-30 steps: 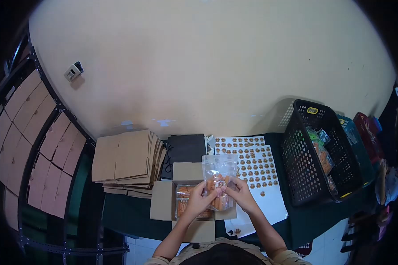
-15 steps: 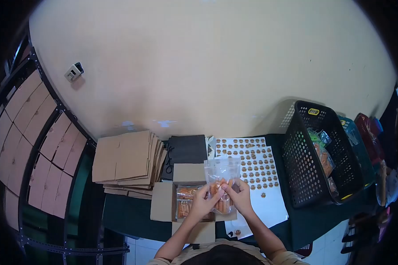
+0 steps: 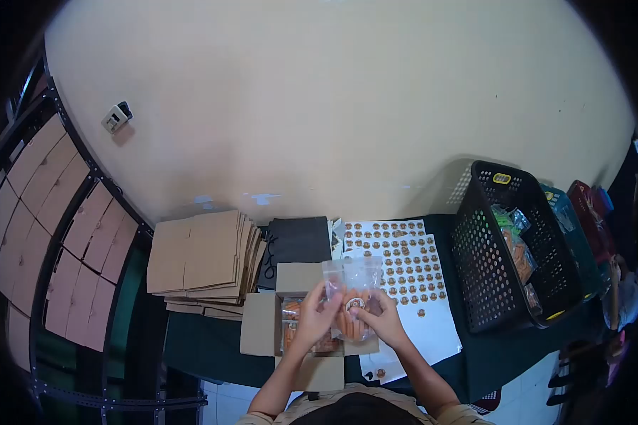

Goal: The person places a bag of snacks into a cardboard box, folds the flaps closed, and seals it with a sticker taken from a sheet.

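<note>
A clear zip-top bag (image 3: 356, 270) of orange stick-shaped pieces is held upright above the open cardboard box (image 3: 259, 324). My left hand (image 3: 315, 320) grips the bag's left side. My right hand (image 3: 383, 323) holds its right side, the thumb pressing by a round brown-and-white sticker (image 3: 355, 304) on the front. Inside the box lie similar filled bags (image 3: 291, 334), partly hidden by my left hand and wrist. Right of the bag, white sheets (image 3: 418, 340) carry rows of round stickers.
Flattened cardboard boxes (image 3: 195, 251) are stacked at left beside a black folder-like item (image 3: 301, 239). A black perforated basket (image 3: 478, 283) with packaged goods stands at right. Metal shelving (image 3: 96, 173) with boxes lines the left. Dark green cloth (image 3: 213, 347) covers the table.
The bag has shifted slightly left. My left hand has moved up and left along its side, and my right thumb has lowered, so the round sticker on the front now shows.
</note>
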{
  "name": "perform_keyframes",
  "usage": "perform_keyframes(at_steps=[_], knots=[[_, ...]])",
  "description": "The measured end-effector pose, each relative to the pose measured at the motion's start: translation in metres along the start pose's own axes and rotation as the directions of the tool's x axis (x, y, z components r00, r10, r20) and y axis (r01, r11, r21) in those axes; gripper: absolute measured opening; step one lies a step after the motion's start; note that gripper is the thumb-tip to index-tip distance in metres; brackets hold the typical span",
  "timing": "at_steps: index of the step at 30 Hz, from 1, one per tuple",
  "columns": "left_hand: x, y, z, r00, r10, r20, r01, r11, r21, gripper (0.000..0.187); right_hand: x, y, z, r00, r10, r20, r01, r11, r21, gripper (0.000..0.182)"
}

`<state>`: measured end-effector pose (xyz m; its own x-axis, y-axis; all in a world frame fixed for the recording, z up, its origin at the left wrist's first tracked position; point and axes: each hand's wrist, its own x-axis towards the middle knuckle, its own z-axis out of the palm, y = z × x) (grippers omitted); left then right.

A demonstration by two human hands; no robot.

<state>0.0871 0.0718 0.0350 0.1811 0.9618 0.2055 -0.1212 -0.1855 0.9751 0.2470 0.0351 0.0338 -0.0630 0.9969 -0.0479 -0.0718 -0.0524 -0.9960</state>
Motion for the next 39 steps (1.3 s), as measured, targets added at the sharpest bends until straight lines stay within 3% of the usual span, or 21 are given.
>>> perform_keyframes(at_steps=[2,4,8,12,17,19,20,21,23,24,25,27,28,37,39], knots=[[0.008,0.006,-0.007,0.998,0.058,-0.034,-0.058,0.998,-0.020,0.025,-0.001,0.011,0.002,0.998,-0.058,0.007,0.058,0.998,0.008,0.034],[0.011,0.009,-0.013,0.990,-0.025,-0.136,0.014,0.996,-0.083,0.017,-0.004,0.009,0.007,0.988,-0.149,0.048,0.145,0.987,0.066,0.033],[0.011,0.010,-0.014,0.983,-0.024,-0.183,0.005,0.995,-0.102,0.017,-0.006,-0.001,0.004,0.995,0.004,0.103,-0.020,0.989,0.146,0.024],[0.007,0.011,-0.008,0.987,-0.038,-0.154,-0.003,0.966,-0.260,0.016,-0.003,0.008,0.003,0.999,-0.043,0.005,0.042,0.992,0.122,0.028],[0.009,0.010,-0.009,0.981,-0.010,-0.194,-0.035,0.973,-0.226,0.015,0.001,0.000,-0.001,0.998,-0.055,0.026,0.053,0.994,0.101,0.031],[0.009,0.011,-0.011,0.975,0.039,-0.220,-0.070,0.988,-0.137,0.013,0.008,-0.005,-0.007,0.963,-0.256,-0.078,0.252,0.966,-0.060,0.039],[0.008,0.011,-0.011,0.975,0.040,-0.220,-0.071,0.988,-0.137,0.013,0.009,-0.013,-0.013,0.941,-0.310,-0.135,0.270,0.929,-0.253,0.044],[0.007,0.012,-0.011,0.984,0.040,-0.174,-0.051,0.997,-0.055,0.011,0.011,-0.024,-0.016,0.941,-0.310,-0.136,0.270,0.929,-0.253,0.044],[0.005,0.013,-0.009,0.992,0.036,-0.124,-0.033,0.999,0.027,0.009,0.014,-0.049,-0.019,0.821,-0.569,0.052,0.457,0.599,-0.657,0.038],[0.004,0.014,-0.007,0.992,0.103,-0.068,-0.094,0.988,0.123,0.008,0.013,-0.066,-0.013,0.778,-0.611,0.145,0.501,0.465,-0.729,0.027],[0.004,0.015,-0.005,0.987,0.163,-0.006,-0.158,0.964,0.214,0.008,0.016,-0.068,-0.011,0.779,-0.611,0.142,0.499,0.466,-0.731,0.027],[0.003,0.016,-0.001,0.985,0.171,-0.006,-0.166,0.963,0.212,0.007,0.021,-0.069,-0.009,0.749,-0.553,0.363,0.575,0.272,-0.771,0.018],[0.004,0.017,0.000,0.984,0.181,-0.009,-0.175,0.962,0.211,0.007,0.022,-0.070,-0.004,0.728,-0.582,0.362,0.586,0.255,-0.769,0.012],[-0.001,0.009,-0.006,0.995,0.092,-0.029,-0.088,0.989,0.120,0.009,0.025,-0.058,0.001,0.732,-0.545,0.409,0.618,0.279,-0.735,0.012],[0.000,0.011,-0.010,0.993,0.110,-0.034,-0.101,0.975,0.198,0.009,0.024,-0.055,0.000,0.751,-0.544,0.374,0.593,0.306,-0.745,0.012]])
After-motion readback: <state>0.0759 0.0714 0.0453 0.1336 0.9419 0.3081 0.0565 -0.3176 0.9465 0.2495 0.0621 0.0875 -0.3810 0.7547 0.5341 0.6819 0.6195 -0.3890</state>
